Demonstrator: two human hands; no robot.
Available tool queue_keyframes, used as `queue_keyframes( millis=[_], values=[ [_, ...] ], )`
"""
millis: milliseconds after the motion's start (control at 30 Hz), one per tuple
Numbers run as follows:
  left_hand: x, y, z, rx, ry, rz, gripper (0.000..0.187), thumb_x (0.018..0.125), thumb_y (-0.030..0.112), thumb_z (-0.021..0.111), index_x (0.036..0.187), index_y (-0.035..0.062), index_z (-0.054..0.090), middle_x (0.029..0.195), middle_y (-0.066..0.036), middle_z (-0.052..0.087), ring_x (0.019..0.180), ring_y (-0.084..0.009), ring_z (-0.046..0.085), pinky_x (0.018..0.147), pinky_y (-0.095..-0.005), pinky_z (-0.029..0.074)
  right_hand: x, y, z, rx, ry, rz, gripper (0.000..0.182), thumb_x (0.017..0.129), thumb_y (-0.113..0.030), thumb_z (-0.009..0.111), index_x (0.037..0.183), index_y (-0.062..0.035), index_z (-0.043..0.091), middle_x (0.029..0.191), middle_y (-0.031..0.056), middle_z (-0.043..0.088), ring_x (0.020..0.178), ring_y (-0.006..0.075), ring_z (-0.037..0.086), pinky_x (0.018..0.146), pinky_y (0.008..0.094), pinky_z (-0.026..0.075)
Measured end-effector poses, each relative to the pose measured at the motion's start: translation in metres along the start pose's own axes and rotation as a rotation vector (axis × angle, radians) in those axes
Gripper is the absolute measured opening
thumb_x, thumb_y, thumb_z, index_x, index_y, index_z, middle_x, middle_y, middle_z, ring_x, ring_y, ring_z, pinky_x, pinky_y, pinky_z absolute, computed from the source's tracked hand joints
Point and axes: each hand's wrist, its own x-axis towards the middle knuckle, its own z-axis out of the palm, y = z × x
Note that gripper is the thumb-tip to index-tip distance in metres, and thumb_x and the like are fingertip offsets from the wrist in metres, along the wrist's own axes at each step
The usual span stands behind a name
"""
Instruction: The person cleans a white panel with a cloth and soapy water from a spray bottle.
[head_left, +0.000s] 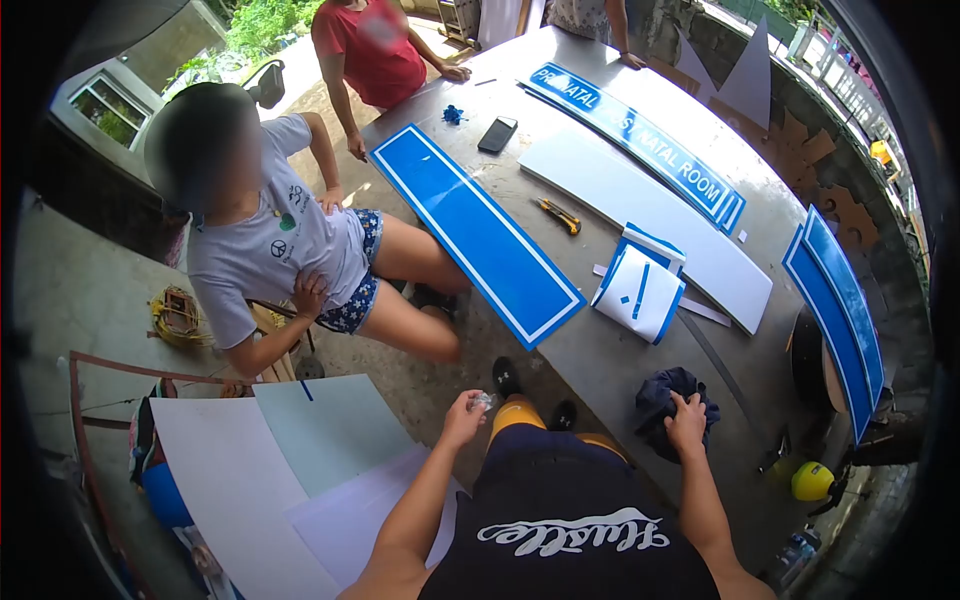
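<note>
The left hand (463, 416) pinches a small clear scrap (485, 400), while the right hand (686, 424) touches the dark cloth (662, 394) on the table (610, 385), its grip unclear, and gathering the loose folds would likely give a surer hold.

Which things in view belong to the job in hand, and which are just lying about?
Seemingly part of the job:
- dark cloth, under the right hand
- small crumpled clear thing, in the left hand's fingers
- perhaps the blank blue panel

Apparently just lying about:
- phone
- blue scrap
- yellow round object
</note>
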Motion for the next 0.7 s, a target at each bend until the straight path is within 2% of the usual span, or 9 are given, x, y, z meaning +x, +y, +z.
queue_keyframes(
  millis=[100, 200, 333, 433, 533, 600, 700],
  values=[
    [0.013, 0.045, 0.009, -0.07, 0.048, 0.151, 0.034, 0.097, 0.005, 0.062, 0.13, 0.0028, 0.055, 0.111, -0.011, 0.064, 0.084, -0.0151, 0.069, 0.073, -0.0283, 0.06, 0.004, 0.009, 0.018, 0.085, 0.037, -0.007, 0.064, 0.078, -0.016, 0.079, 0.139, -0.0168, 0.057, 0.132, 0.0159, 0.049, 0.118, 0.0376, 0.051, 0.099, 0.0483, 0.047],
    [0.022, 0.067, 0.011, -0.14, 0.02, 0.209, 0.035, 0.098, 0.005, 0.061, 0.132, 0.0013, 0.052, 0.11, -0.014, 0.063, 0.088, -0.0176, 0.07, 0.076, -0.0302, 0.061, 0.006, 0.008, 0.043, 0.179, 0.1, 0.0, 0.064, 0.081, -0.016, 0.078, 0.14, -0.013, 0.054, 0.136, 0.0167, 0.047, 0.122, 0.0375, 0.049, 0.102, 0.0476, 0.044],
    [0.004, 0.114, 0.024, -0.333, -0.052, 0.17, 0.044, 0.099, 0.006, 0.062, 0.137, 0.0004, 0.041, 0.114, -0.02, 0.064, 0.091, -0.0226, 0.07, 0.077, -0.0332, 0.062, -0.008, -0.038, 0.008, 0.288, 0.165, -0.081, 0.061, 0.082, -0.014, 0.076, 0.139, -0.0087, 0.053, 0.132, 0.0172, 0.049, 0.123, 0.0387, 0.049, 0.104, 0.048, 0.042],
    [-0.011, 0.135, 0.047, -0.379, -0.114, 0.137, 0.044, 0.099, 0.007, 0.063, 0.136, 0.0004, 0.04, 0.116, -0.021, 0.064, 0.09, -0.0222, 0.07, 0.078, -0.0341, 0.063, -0.006, -0.061, 0.004, 0.459, 0.149, -0.3, 0.063, 0.081, -0.012, 0.077, 0.139, -0.0092, 0.053, 0.128, 0.0171, 0.051, 0.118, 0.0378, 0.054, 0.101, 0.0463, 0.045],
    [-0.025, 0.145, 0.072, -0.326, -0.19, 0.111, 0.048, 0.098, 0.01, 0.065, 0.138, 0.0014, 0.041, 0.114, -0.017, 0.064, 0.094, -0.0197, 0.068, 0.079, -0.0319, 0.06, -0.016, -0.088, -0.014, 0.547, 0.146, -0.479, 0.065, 0.081, -0.011, 0.079, 0.14, -0.0105, 0.053, 0.123, 0.0164, 0.053, 0.107, 0.0348, 0.061, 0.094, 0.0435, 0.051],
    [-0.029, 0.15, 0.09, -0.253, -0.238, 0.134, 0.05, 0.098, 0.013, 0.067, 0.14, 0.0024, 0.041, 0.113, -0.013, 0.063, 0.097, -0.0173, 0.066, 0.082, -0.0297, 0.058, -0.023, -0.098, -0.02, 0.617, 0.067, -0.517, 0.069, 0.081, -0.015, 0.081, 0.143, -0.0141, 0.051, 0.121, 0.0156, 0.054, 0.098, 0.0313, 0.065, 0.088, 0.042, 0.054],
    [-0.029, 0.141, 0.114, -0.202, -0.342, 0.164, 0.051, 0.097, 0.012, 0.068, 0.14, 0.0023, 0.042, 0.113, -0.012, 0.062, 0.098, -0.0169, 0.065, 0.083, -0.0306, 0.058, -0.041, -0.111, -0.047, 0.736, -0.079, -0.526, 0.077, 0.081, -0.023, 0.083, 0.148, -0.018, 0.045, 0.124, 0.0165, 0.054, 0.102, 0.0377, 0.064, 0.091, 0.0447, 0.053]
  ],
)
